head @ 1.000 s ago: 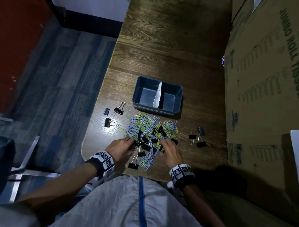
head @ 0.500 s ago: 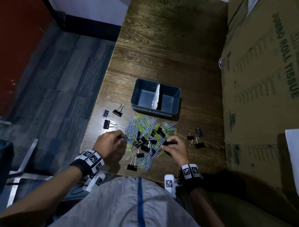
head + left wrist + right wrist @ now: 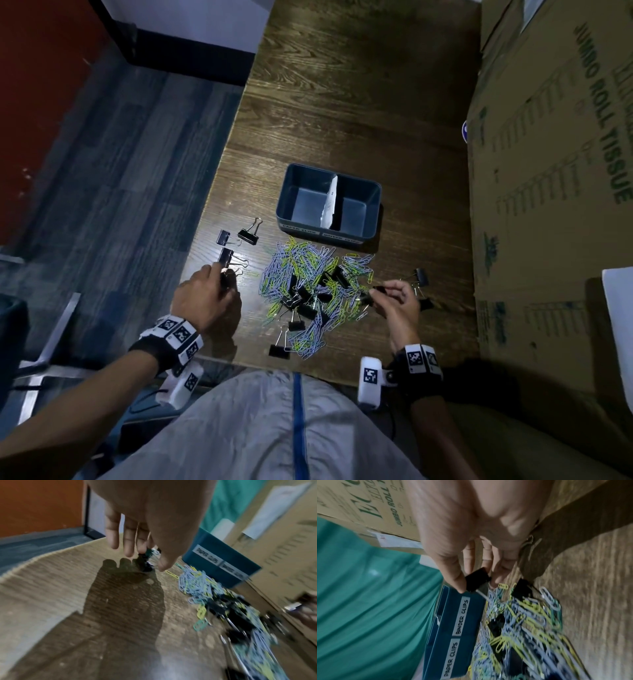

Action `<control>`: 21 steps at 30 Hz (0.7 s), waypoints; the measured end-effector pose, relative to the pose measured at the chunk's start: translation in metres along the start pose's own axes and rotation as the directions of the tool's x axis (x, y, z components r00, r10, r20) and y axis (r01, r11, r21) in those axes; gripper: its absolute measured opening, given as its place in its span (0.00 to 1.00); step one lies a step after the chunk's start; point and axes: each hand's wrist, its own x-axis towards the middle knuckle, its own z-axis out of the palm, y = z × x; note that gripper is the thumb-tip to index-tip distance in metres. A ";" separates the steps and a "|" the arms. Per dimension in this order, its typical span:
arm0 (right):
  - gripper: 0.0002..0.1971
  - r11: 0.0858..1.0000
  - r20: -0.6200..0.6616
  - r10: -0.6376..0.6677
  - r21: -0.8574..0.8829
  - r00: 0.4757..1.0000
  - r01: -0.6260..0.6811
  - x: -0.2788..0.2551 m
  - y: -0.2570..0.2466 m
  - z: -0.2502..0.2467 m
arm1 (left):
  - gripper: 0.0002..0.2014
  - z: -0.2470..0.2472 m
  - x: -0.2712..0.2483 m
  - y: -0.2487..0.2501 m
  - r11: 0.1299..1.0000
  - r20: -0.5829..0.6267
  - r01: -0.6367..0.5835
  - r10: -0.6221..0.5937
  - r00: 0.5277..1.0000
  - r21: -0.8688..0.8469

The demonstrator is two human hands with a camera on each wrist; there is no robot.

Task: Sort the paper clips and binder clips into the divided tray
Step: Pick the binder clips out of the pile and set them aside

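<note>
Tray (image 3: 373, 219) sits on the table (image 3: 342, 102) just beyond the clip pile (image 3: 308, 291), both compartments bare. Your left hand (image 3: 202, 301), left of the pile, pinches a black clip (image 3: 145, 561). Your right hand (image 3: 397, 301), right of the pile, pinches a binder clip (image 3: 476, 579) between thumb and fingers.

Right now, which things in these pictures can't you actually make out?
- Left hand: it covers the binder clip at its fingertips in the left wrist view; a firm pinch can't be confirmed.
- Clip pile: its near part is motion-blurred in the left wrist view, so uncountable.
- Tray labels: too small in the head view.
- Small clip cluster: partly behind the right hand in the head view.
</note>
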 end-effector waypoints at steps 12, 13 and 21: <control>0.13 0.640 -0.206 -0.219 -0.768 0.954 -0.019 0.032 0.015 -0.053 | 0.19 0.032 -0.039 0.057 0.487 0.204 -0.860 0.836 0.509 0.149; 0.13 0.602 -0.177 -0.259 -0.798 0.949 0.016 0.031 0.019 -0.051 | 0.19 0.035 -0.041 0.060 0.461 0.254 -0.875 0.838 0.484 0.147; 0.19 0.432 0.223 -0.262 -0.843 0.939 0.321 0.016 0.040 0.007 | 0.22 0.033 -0.040 0.080 0.526 0.353 -0.847 0.780 0.518 0.079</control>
